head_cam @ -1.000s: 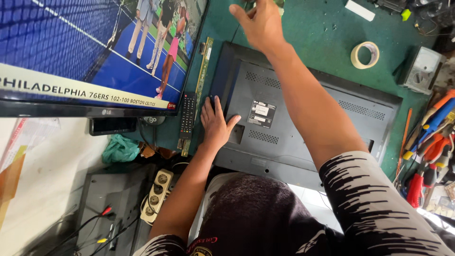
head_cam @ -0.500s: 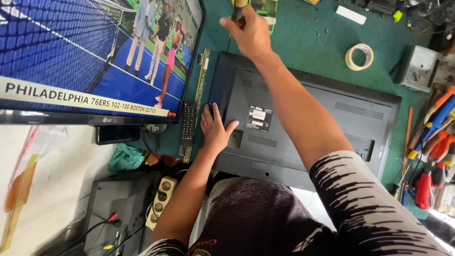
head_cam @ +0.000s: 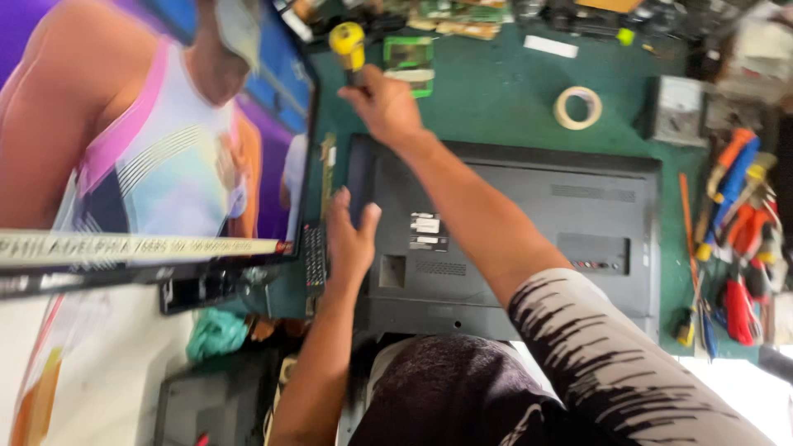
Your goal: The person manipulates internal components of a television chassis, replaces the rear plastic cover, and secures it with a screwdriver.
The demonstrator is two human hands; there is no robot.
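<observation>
A black flat television [head_cam: 529,231] lies back side up on the green bench [head_cam: 496,91]. My left hand [head_cam: 351,239] rests flat on its left edge, fingers spread. My right hand [head_cam: 384,103] is stretched over the television's far left corner, closed around a screwdriver with a yellow handle [head_cam: 347,41] that stands upright. The tool's tip is hidden behind my hand.
A second television [head_cam: 149,140] stands at the left, switched on and showing a sports picture. A roll of tape [head_cam: 576,107] and a small grey box [head_cam: 677,107] lie beyond the panel. Several hand tools [head_cam: 739,239] lie at the right edge. A remote [head_cam: 315,256] lies beside my left hand.
The camera has moved in closer. My right hand still grips the screwdriver at the far left corner, and my left hand stays on the panel's left edge. The picture on the lit screen has changed.
</observation>
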